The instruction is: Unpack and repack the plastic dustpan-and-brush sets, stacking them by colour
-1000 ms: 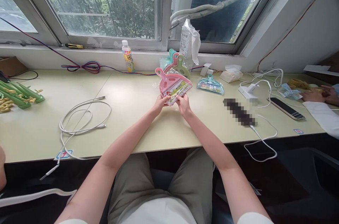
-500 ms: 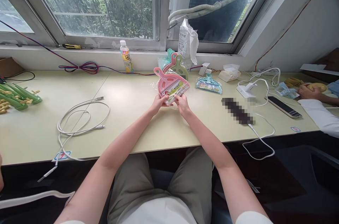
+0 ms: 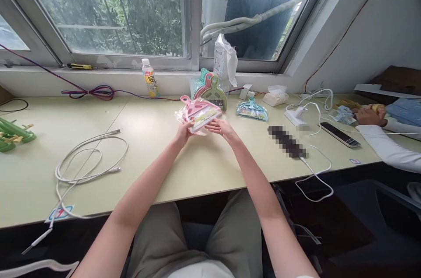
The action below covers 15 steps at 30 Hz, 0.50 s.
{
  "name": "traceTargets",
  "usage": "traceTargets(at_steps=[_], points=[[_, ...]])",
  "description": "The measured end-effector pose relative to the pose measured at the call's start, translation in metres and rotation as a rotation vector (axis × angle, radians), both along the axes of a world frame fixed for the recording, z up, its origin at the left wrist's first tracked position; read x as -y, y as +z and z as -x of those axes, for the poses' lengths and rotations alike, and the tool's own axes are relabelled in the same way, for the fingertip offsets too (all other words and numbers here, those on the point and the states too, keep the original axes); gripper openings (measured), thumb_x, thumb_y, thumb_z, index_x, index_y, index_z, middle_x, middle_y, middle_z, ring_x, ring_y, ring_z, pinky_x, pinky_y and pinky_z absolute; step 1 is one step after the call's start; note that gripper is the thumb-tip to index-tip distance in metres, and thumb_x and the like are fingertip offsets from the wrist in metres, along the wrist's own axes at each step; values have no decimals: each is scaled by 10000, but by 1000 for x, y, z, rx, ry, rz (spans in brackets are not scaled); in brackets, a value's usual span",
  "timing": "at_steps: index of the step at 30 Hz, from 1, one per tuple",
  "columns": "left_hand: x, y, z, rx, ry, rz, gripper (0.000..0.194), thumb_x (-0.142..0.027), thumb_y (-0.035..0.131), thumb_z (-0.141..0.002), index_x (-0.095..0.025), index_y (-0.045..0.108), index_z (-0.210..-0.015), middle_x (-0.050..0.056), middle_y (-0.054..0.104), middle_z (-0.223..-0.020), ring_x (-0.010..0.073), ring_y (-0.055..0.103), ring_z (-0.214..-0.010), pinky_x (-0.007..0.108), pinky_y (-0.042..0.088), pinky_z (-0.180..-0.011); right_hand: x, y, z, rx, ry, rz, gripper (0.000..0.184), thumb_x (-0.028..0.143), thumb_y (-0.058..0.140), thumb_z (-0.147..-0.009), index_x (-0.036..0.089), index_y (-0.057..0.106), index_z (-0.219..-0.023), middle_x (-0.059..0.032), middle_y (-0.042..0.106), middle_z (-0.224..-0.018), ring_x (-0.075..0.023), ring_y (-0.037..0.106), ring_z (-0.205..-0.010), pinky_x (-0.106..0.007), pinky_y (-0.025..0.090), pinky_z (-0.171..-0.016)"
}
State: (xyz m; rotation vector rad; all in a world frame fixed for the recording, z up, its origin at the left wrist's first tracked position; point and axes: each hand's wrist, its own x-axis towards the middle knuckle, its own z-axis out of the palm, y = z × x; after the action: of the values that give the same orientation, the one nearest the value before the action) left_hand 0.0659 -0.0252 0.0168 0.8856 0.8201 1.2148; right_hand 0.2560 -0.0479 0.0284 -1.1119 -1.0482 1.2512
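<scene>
Left hand (image 3: 184, 132) first: it's closed on the lower left corner of the pink dustpan-and-brush set (image 3: 201, 110), thumb on the front. A firm pinch on hard plastic would serve better than one on the loose, crinkly wrap, which could slide. That set is tilted, handle toward the window, over the pale tabletop (image 3: 197, 166). At its lower right, the right hand (image 3: 224, 129) is partly open, fingers stretched out; whether they touch, I can't tell. Spread beneath that edge, they'd steady it nicely. Behind stands the green dustpan (image 3: 214, 90), near enough to snag on; the blue dustpan-and-brush set (image 3: 251, 110) lies farther right.
</scene>
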Motion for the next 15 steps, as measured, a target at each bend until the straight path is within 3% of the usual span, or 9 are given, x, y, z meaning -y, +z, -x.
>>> traceTargets(at_steps=[2,4,6,8,12,15], points=[[-8,5,14,22,58,81,566,-121,620,-634,-122,573,-1198,85,727,-907,170,678,-671,233,553,-483,3,7,-14,217,-140,-148,171,281,604,-894,191,700,-1005,-122,740,-1079,-275,706,-1079,-515,520,-1031],[-14,7,29,-2,71,118,600,-127,610,-661,-141,556,-1258,104,728,-935,198,689,-704,258,559,-474,7,11,-24,445,-243,-369,267,184,616,-856,260,712,-1094,-77,644,-1335,-271,528,-1349,-542,346,-1178],[-18,7,39,-25,59,127,609,-140,600,-686,-160,545,-1292,111,727,-956,214,689,-714,283,564,-466,10,12,-27,633,-236,-516,458,106,648,-802,332,680,-1200,-1,479,-1522,-248,279,-1509,-571,116,-1245],[-19,6,45,-33,28,123,585,-139,593,-695,-163,557,-1279,114,722,-944,215,679,-699,286,554,-449,10,10,-26,728,-240,-561,529,95,690,-771,364,664,-1226,20,430,-1555,-247,194,-1534,-597,20,-1237],[-18,1,46,-34,-88,135,426,-112,613,-686,-135,616,-1111,84,671,-761,145,588,-540,219,450,-362,7,9,-21,648,-261,-588,130,231,702,-829,326,757,-899,-20,629,-1303,-258,411,-1389,-537,197,-1215],[-17,0,45,-82,-218,160,291,-149,630,-702,-136,629,-993,41,610,-645,79,450,-409,175,317,-295,7,8,-19,546,-271,-600,70,308,709,-834,297,741,-773,-39,669,-1114,-263,524,-1209,-495,294,-1159]])
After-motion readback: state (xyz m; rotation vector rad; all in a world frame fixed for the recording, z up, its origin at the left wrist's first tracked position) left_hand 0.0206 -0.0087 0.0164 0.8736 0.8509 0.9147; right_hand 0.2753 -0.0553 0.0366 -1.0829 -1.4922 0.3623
